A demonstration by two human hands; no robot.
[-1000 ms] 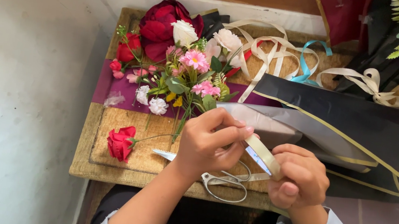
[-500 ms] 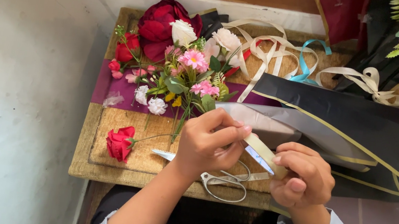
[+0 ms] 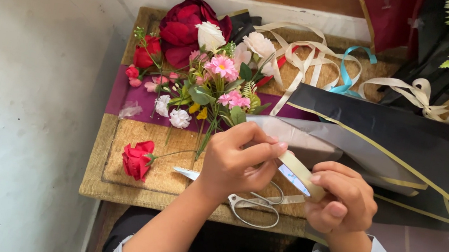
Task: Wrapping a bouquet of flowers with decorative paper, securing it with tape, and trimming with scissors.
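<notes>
Cream tape roll [image 3: 300,175] held above counter [image 3: 111,183] edge: right hand [image 3: 342,204] grip closed round roll, left hand [image 3: 237,160] fingertips pinching free end. Scissors [image 3: 252,201] unused below; flower bunch [image 3: 212,86] lies unwrapped beside black wrapping paper [image 3: 404,139].

Our left hand [image 3: 234,162] now pinches the tape roll [image 3: 296,176] with fingertips further along its rim than a second ago. Our right hand [image 3: 343,200] sits slightly lower, tilting the roll more steeply.
</notes>
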